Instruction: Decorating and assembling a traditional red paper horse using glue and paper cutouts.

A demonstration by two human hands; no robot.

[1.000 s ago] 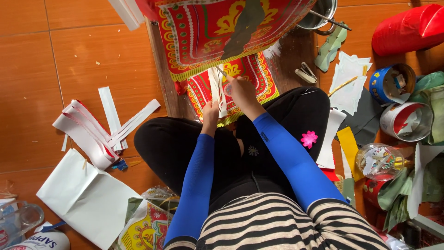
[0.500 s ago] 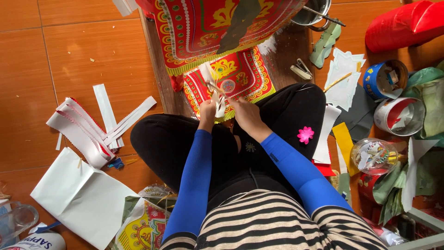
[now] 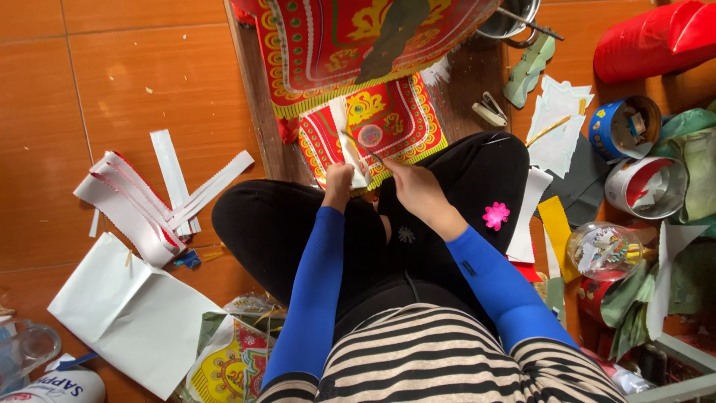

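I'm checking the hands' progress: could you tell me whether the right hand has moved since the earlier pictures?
Yes. The right hand has drawn back from the patterned red sheet toward the knee.

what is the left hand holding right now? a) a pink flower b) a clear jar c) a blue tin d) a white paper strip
d: the left hand pinches a white paper strip that stands up over the red and yellow patterned sheet, with the right hand close beside it; the blue tin, pink flower and clear jar all lie apart from both hands.
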